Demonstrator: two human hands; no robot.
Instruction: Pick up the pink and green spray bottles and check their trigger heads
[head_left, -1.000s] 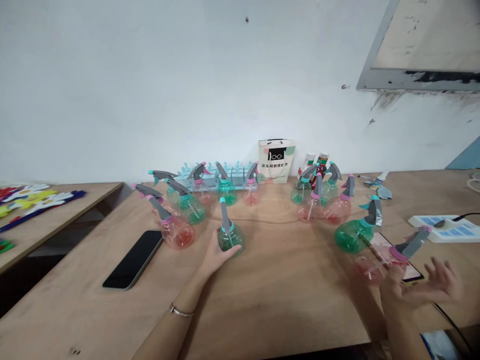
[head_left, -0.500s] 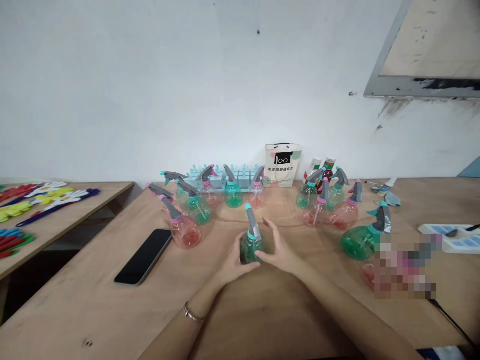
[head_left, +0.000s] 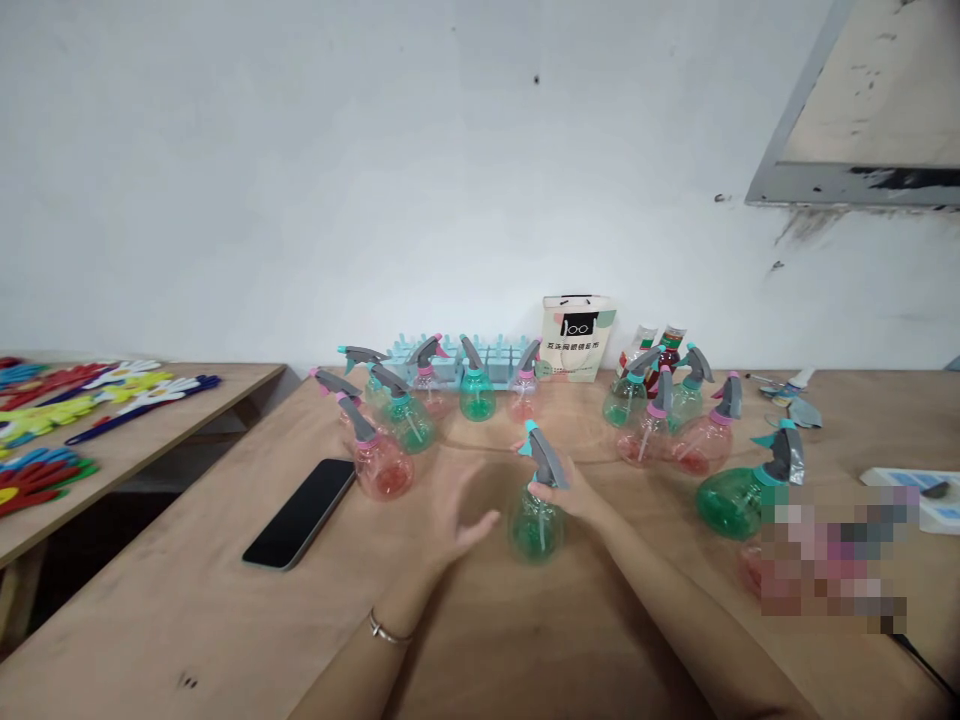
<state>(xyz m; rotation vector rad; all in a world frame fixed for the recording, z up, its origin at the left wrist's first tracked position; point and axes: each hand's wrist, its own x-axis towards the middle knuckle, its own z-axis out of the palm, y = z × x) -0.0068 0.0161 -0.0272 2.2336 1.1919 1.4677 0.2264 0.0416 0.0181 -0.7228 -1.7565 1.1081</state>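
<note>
A clear green spray bottle [head_left: 537,528] with a grey and turquoise trigger head is upright in front of me. My right hand [head_left: 576,492] grips it around the neck, just under the trigger, with the thumb across the front. To the left of the bottle, my left hand [head_left: 452,518] is apart from it, slightly blurred, its thumb and fingers spread. Around both hands stand more spray bottles: a pink one [head_left: 384,468] on the left, a green one [head_left: 478,398] behind, and a green one [head_left: 729,502] leaning on the right.
A black phone [head_left: 301,512] lies left of my hands. Towards the wall are a light blue rack [head_left: 495,362], a paper bag [head_left: 576,340] and red-capped bottles [head_left: 669,362]. A white tray [head_left: 926,500] sits far right. Colourful felt hands [head_left: 45,480] cover a side table.
My left hand has let go of the green spray bottle and opened. My right hand now holds it by the neck, slightly further right. The view has shifted a little.
</note>
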